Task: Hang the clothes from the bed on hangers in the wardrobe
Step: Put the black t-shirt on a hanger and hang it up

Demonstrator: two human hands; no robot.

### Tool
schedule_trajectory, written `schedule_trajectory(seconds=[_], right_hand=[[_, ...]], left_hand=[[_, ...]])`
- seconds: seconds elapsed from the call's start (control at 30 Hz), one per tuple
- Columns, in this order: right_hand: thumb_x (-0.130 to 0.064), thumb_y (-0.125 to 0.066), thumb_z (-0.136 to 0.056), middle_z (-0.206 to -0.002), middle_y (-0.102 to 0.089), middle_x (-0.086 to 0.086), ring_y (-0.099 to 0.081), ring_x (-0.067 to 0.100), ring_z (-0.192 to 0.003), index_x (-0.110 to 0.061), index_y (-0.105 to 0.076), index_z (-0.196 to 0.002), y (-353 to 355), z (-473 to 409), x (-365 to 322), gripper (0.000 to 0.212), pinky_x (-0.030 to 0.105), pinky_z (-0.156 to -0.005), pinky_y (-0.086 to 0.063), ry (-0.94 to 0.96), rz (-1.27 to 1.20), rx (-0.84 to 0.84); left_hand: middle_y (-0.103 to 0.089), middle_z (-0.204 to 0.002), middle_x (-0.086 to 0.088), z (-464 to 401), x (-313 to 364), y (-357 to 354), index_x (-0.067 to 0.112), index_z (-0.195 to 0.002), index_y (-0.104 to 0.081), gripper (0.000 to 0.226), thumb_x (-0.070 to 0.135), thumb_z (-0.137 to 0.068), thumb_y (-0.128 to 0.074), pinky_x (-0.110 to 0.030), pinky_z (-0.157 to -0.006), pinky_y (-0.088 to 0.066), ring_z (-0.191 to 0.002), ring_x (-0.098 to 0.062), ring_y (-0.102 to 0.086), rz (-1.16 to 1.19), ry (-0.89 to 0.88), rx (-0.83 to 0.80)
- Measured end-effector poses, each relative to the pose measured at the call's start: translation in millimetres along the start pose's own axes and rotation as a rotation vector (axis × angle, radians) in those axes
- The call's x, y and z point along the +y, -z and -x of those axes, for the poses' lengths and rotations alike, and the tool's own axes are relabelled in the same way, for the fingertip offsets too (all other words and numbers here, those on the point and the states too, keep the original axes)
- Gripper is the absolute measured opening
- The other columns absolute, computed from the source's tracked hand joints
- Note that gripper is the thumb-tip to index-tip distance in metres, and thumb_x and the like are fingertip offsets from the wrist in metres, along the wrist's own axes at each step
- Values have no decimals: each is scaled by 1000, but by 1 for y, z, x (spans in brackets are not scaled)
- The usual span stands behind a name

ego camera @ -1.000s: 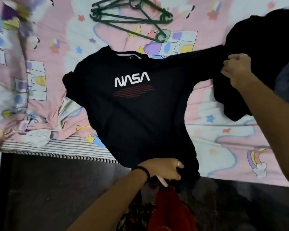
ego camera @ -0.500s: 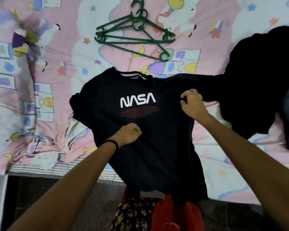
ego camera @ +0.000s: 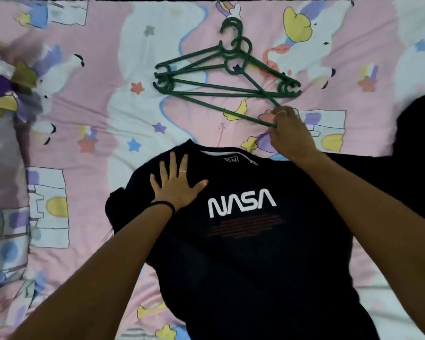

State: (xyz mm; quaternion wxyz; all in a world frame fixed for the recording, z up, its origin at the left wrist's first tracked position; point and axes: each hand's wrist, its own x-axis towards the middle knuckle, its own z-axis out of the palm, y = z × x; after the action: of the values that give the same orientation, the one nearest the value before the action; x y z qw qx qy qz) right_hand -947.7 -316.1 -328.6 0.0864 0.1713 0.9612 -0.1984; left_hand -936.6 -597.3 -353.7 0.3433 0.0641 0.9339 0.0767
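**Hanger taken up beside the spread NASA T-shirt**

Where the pink cartoon-print bedsheet (ego camera: 88, 99) fills the view, a crumpled bundle of printed fabric (ego camera: 12, 87) is seen blurred at nine o'clock. The left hand (ego camera: 174, 185) is laid flat, fingers spread and straight, on the shoulder of the black NASA T-shirt (ego camera: 243, 253), which is spread face up across the centre toward six o'clock. At twelve o'clock a pile of green plastic hangers (ego camera: 221, 79) is found on the sheet. The lower end of one hanger is pinched by the right hand (ego camera: 287, 128) at one o'clock. Another dark garment (ego camera: 420, 133) is seen at three o'clock.
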Motion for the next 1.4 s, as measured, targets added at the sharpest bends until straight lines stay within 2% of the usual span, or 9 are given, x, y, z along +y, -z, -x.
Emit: schedule_trajectory(seconds=[0.13,0.2,0.37,0.6,0.77,0.9,1.07,1.23,1.4], right_hand=[[-17,-40,-96,-143,-35,23,-45,45,-122,1,-35,-141,-18,-33,-11,48,49,-95,-39,-48,121,-11],[-26,-27,-94,-142,-37,22,-40,42,-126,2,-44,-134,-26,-42,-9,51,52,-97,-40,-79,117,-49],[-14,-52,-94,-133,-45,20,-42,43,-122,-5,-38,-137,-26,-48,-20,46,50,-98,-35,-197,72,28],[10,-45,-82,-133,-42,20,-50,45,-110,-2,-35,-134,-22,-50,-42,54,46,-83,-42,-136,-11,45],[-30,-48,-93,-111,-63,16,-59,36,-101,-14,-53,-120,-5,-62,-72,31,42,-87,-49,-111,-175,73],[-35,-40,-99,-107,-65,14,-61,36,-92,-25,-56,-120,12,-51,-83,29,38,-77,-47,-28,-99,120],[-27,-36,-103,-102,-66,16,-59,40,-92,-14,-54,-119,35,18,-65,27,40,-69,-40,61,136,286],[-22,-44,-100,-104,-67,21,-62,45,-86,-9,-57,-115,48,76,-19,24,40,-67,-39,-5,97,379],[-34,-44,-96,-89,-68,19,-64,42,-80,-8,-60,-107,54,102,10,32,39,-64,-42,-49,72,444]], left_hand=[[48,-144,9,-14,-16,-24,41,-141,31,90,78,-84,-28,-56,-109,18,-137,-22,38,-2,-49,-62],[54,-137,10,-19,-19,-26,41,-138,35,90,79,-83,-26,-57,-107,21,-134,-22,42,-2,-62,-79],[59,-130,9,-24,-21,-25,40,-132,40,90,80,-82,-23,-58,-104,24,-130,-23,47,-8,-81,-145],[57,-136,6,-26,-23,-25,39,-135,39,93,80,-82,-25,-58,-103,26,-129,-24,49,14,-94,-174],[57,-135,6,-27,-24,-23,39,-137,38,94,80,-82,-26,-58,-103,26,-127,-23,50,27,-103,-183],[54,-139,6,-23,-24,-20,39,-139,36,95,81,-81,-27,-58,-105,24,-131,-24,46,34,-104,-161],[6,-159,-4,-7,-16,-15,35,-150,14,93,75,-84,-38,-59,-111,-7,-144,-30,-5,-53,-140,201],[-29,-143,-6,-21,-6,2,42,-150,-9,63,59,-95,-36,-46,-96,-30,-121,-27,-36,-159,-248,432],[-44,-122,-7,-34,12,19,20,-131,-48,39,41,-101,-34,-42,-87,-40,-110,-27,-48,-112,-230,439]])
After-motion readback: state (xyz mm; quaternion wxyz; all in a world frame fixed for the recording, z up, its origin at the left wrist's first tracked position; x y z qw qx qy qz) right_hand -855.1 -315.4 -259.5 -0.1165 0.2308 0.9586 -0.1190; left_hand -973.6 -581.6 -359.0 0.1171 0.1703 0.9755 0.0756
